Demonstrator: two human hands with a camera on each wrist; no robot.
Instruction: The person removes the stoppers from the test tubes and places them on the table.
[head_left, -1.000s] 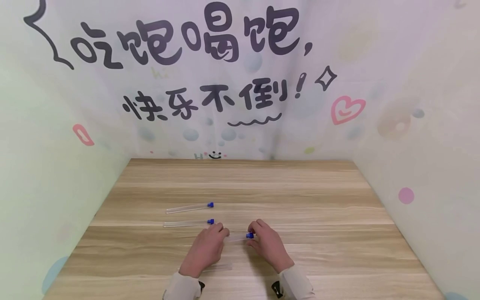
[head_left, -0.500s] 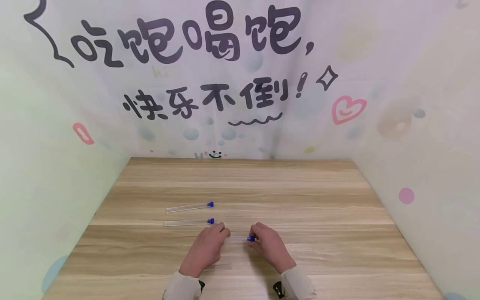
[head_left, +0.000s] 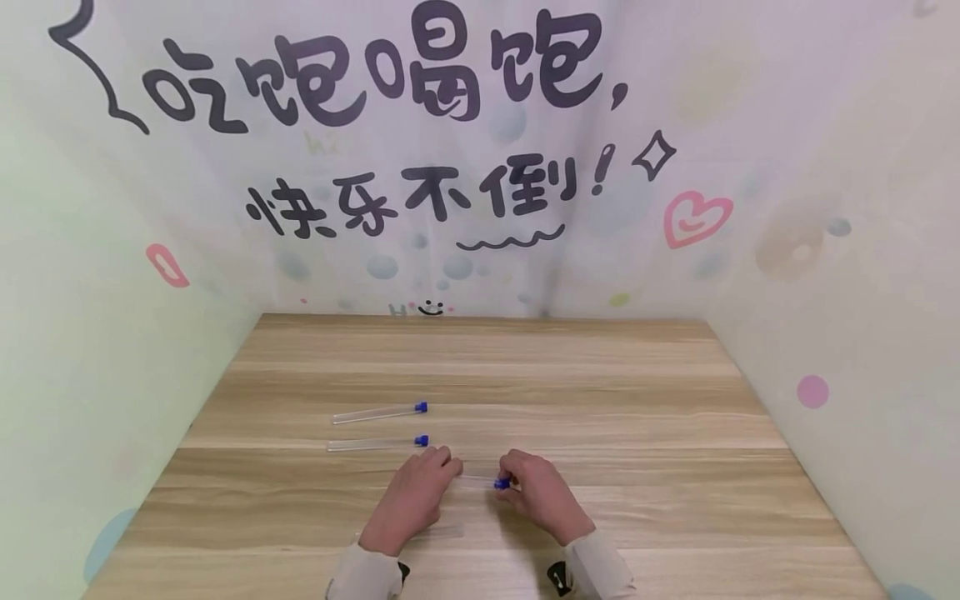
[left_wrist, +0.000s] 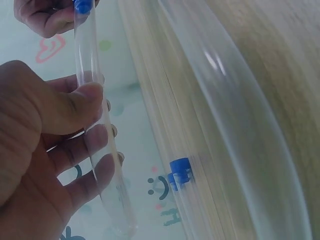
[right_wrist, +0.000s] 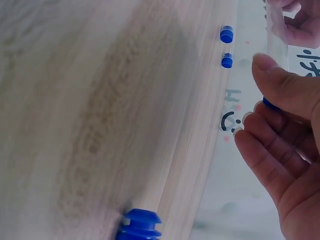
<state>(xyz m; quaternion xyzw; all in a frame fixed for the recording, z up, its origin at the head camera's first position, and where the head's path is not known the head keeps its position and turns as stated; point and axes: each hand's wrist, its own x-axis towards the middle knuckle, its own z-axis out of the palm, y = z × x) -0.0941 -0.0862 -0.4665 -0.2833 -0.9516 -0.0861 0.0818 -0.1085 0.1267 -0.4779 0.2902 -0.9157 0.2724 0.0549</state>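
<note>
Between my hands is a clear test tube (left_wrist: pixel 88 50) with a blue cap (head_left: pixel 502 483) at its right end. My left hand (head_left: pixel 415 493) holds the tube body between thumb and fingers, as the left wrist view shows. My right hand (head_left: pixel 542 493) pinches the cap with thumb and fingertips. How far the cap sits in the tube is hard to tell. Another clear tube (head_left: pixel 447 532) lies near my left wrist, partly hidden by it. In the right wrist view a loose-looking blue cap (right_wrist: pixel 140 225) sits close to the camera on the table.
Two tubes with blue caps, a far one (head_left: pixel 378 414) and a nearer one (head_left: pixel 369 446), lie roughly parallel on the wooden table (head_left: pixel 637 400), left of centre. A printed wall (head_left: pixel 480 283) closes off the back, and pale walls stand at both sides.
The capped end of the held tube has dropped slightly toward me along with my right hand. My left hand stays almost in place, still holding the tube. The lying tubes are unmoved.
</note>
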